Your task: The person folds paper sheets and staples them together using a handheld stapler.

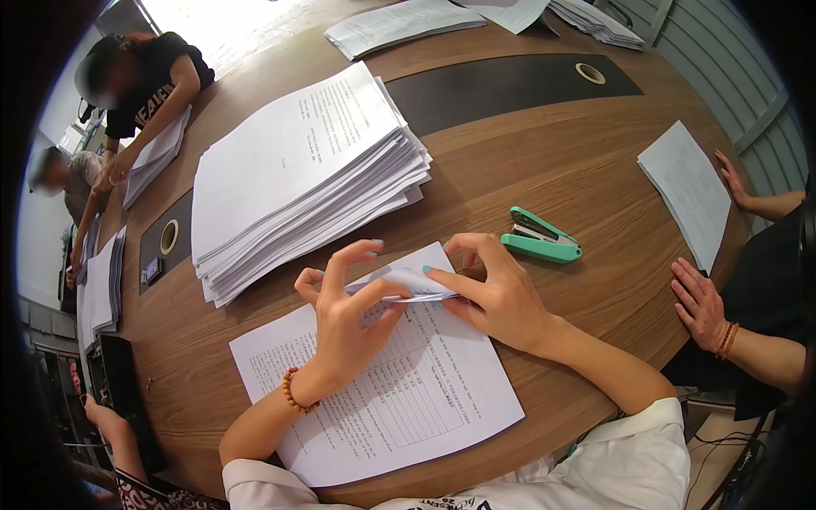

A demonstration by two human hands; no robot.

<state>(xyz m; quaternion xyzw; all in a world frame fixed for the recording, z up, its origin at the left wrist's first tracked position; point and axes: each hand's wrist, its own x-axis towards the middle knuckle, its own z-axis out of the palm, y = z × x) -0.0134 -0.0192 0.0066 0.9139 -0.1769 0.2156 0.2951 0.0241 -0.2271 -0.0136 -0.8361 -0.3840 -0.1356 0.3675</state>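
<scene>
Printed paper (425,399) lies before me on the table, dense with text lines and a ruled table. Its far part is bent up, and both hands pinch it there. My left hand (350,310), with a beaded bracelet on the wrist, grips it between thumb and fingers. From the other side my right hand (497,293) holds the same bent edge, thumb toward the middle. How many sheets are between the fingers I cannot tell. Just beyond my right hand lies a green stapler (541,236), its jaws apart.
A tall, uneven paper stack (289,161) stands beyond my hands on the wooden table (544,161). A loose sheet (688,191) lies at right beside another person's hands (701,306). More papers (399,30) are at the far edge. People (157,93) handle papers at left.
</scene>
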